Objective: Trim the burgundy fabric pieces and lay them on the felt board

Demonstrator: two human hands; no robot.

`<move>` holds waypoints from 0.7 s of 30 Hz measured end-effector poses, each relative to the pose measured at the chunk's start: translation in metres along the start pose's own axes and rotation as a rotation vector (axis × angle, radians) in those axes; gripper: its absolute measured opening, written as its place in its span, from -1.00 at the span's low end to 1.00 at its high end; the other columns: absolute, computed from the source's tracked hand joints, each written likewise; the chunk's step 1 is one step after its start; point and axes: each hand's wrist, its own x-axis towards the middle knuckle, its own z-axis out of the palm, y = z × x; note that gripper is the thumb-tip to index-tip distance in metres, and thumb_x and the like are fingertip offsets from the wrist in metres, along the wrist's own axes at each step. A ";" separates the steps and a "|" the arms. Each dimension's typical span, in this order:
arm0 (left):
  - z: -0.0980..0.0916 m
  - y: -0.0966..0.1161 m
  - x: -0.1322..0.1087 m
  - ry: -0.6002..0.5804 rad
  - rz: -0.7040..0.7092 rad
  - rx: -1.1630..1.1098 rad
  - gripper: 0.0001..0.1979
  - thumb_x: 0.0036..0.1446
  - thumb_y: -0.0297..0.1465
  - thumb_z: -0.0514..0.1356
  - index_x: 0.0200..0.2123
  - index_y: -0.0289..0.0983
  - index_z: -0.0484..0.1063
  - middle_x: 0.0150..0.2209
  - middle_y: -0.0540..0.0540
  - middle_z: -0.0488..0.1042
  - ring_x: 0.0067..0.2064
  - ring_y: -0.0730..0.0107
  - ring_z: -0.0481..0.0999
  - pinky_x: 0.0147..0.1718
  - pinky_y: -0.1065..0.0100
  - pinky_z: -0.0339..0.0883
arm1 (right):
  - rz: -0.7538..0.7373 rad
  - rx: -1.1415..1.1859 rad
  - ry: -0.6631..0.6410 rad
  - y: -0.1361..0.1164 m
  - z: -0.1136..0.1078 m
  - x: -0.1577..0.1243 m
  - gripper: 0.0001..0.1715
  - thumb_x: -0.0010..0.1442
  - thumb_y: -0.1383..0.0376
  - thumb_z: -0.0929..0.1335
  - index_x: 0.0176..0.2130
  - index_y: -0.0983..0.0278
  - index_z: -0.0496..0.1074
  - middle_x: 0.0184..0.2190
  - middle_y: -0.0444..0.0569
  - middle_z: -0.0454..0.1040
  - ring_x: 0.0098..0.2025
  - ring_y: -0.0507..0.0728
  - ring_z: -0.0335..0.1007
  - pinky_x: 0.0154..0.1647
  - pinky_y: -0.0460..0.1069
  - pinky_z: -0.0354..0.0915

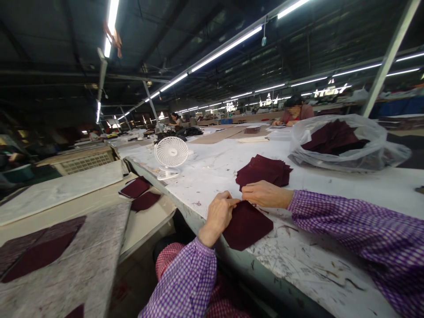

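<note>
A dark maroon fabric piece (248, 226) with angled corners lies at the near edge of the white table, partly over the rim. My left hand (220, 215) pinches its upper left corner between thumb and fingers. Just beyond that corner, my right hand (265, 194) has its fingertips pressed together close to the left fingertips; what they hold is too small to make out. Behind the right hand sits a fanned stack of maroon fabric pieces (265, 169). Both forearms wear purple checked sleeves.
A white fan (171, 152) stands on the white table (205, 176). A clear plastic bag (347, 161) holds more maroon pieces at right. Left, a lower surface carries maroon pieces (135, 187). Thread scraps (331, 276) litter the tabletop. A person (296, 112) sits across the table.
</note>
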 end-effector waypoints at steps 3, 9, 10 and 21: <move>-0.002 0.001 0.000 -0.020 0.038 0.049 -0.70 0.19 -0.49 0.02 -0.20 -0.13 0.53 -0.33 -0.05 0.37 -0.22 0.36 0.36 -0.20 0.39 0.26 | -0.010 -0.034 0.007 -0.002 0.003 -0.002 -0.74 0.29 0.43 0.15 -0.31 0.32 0.38 -0.35 -0.02 0.35 -0.33 0.09 0.19 -0.40 -0.03 0.09; -0.006 0.005 -0.001 -0.048 0.082 0.158 -0.68 0.23 -0.46 -0.03 -0.26 -0.14 0.53 -0.31 -0.06 0.37 -0.24 0.35 0.35 -0.20 0.37 0.25 | -0.050 -0.084 0.003 0.002 0.009 -0.017 -0.73 0.30 0.41 0.15 -0.16 0.35 0.39 -0.26 0.04 0.37 -0.28 0.13 0.21 -0.32 0.01 0.18; -0.006 0.005 -0.001 -0.049 0.081 0.166 -0.68 0.22 -0.46 -0.02 -0.26 -0.13 0.53 -0.31 -0.06 0.37 -0.24 0.35 0.35 -0.21 0.37 0.25 | -0.029 -0.073 0.000 0.003 0.009 -0.018 -0.73 0.29 0.42 0.15 -0.16 0.34 0.40 -0.28 0.04 0.37 -0.27 0.14 0.22 -0.29 0.02 0.20; -0.011 0.000 -0.007 -0.020 0.039 0.074 -0.76 0.19 -0.44 0.06 -0.22 -0.13 0.53 -0.29 -0.04 0.42 -0.21 0.34 0.38 -0.21 0.37 0.28 | 0.181 0.480 0.066 -0.028 -0.009 0.001 -0.68 0.25 0.44 0.14 -0.13 0.39 0.41 -0.23 0.09 0.39 -0.21 0.11 0.31 -0.14 0.00 0.26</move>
